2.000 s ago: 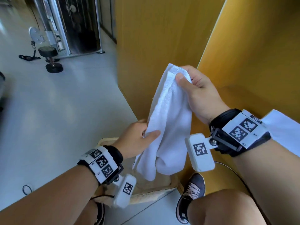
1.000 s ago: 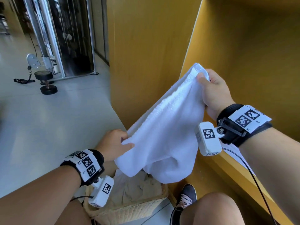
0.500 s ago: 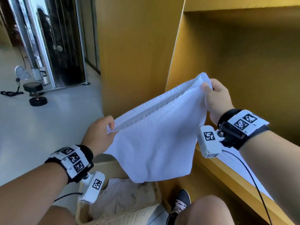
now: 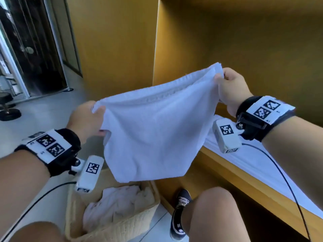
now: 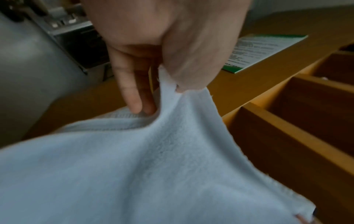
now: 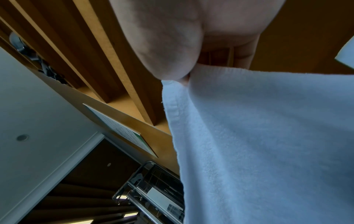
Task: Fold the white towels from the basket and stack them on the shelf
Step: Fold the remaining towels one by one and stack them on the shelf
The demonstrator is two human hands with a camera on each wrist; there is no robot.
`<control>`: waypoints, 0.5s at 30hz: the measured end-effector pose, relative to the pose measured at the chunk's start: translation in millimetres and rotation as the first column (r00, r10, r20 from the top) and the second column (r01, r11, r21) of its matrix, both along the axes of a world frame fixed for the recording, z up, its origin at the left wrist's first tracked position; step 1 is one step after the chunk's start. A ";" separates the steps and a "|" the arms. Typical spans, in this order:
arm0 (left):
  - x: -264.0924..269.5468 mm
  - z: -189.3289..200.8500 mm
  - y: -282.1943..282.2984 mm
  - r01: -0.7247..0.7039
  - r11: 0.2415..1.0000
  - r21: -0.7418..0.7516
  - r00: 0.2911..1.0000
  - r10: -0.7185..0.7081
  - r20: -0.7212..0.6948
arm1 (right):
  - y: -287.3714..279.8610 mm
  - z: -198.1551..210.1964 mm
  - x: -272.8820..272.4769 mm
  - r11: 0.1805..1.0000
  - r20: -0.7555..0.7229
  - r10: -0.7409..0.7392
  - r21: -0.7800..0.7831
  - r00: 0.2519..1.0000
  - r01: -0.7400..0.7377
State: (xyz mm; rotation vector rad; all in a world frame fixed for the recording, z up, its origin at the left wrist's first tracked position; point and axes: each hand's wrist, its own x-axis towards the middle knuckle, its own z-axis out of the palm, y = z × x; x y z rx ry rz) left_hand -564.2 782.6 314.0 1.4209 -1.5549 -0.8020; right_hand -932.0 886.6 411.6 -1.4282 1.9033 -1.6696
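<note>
A white towel (image 4: 153, 135) hangs spread in the air between both hands, its lower edge sagging above the basket. My left hand (image 4: 87, 119) pinches its near left corner, and the left wrist view shows thumb and fingers nipping the towel (image 5: 172, 159) at that corner. My right hand (image 4: 230, 88) pinches the far right corner, higher up in front of the shelf opening; the right wrist view has the towel (image 6: 268, 136) hanging from the thumb. A woven basket (image 4: 122, 226) on the floor below holds more crumpled white towels (image 4: 118, 203). White cloth (image 4: 258, 165) lies flat on the yellow shelf board (image 4: 236, 175).
The yellow shelf unit's side panel (image 4: 113, 41) stands straight ahead, with the open compartment (image 4: 244, 41) to its right. My knee (image 4: 216, 206) and shoe (image 4: 180, 212) are beside the basket. A weight machine (image 4: 35, 49) and a dumbbell (image 4: 8, 110) stand far left on the grey floor.
The hands have moved apart, drawing the bunched towel out into a spread sheet. The left hand rose and shifted left while the right moved right toward the shelf opening.
</note>
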 end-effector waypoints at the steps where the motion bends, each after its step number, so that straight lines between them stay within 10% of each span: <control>1: -9.0 3.7 0.2 0.032 0.999 0.035 0.988 -0.027 -0.150 | 3.0 0.7 -3.2 1.000 0.003 -0.017 0.011 1.000 0.017; 6: -53.0 37.7 1.8 0.186 0.981 0.048 0.877 -0.143 -0.459 | 24.3 9.2 -20.1 0.996 0.109 -0.077 0.049 0.991 0.072; 15: -136.1 85.5 0.3 0.343 0.938 -0.046 0.793 -0.315 -0.521 | 38.9 37.0 -36.4 0.988 0.272 -0.127 -0.052 0.954 0.147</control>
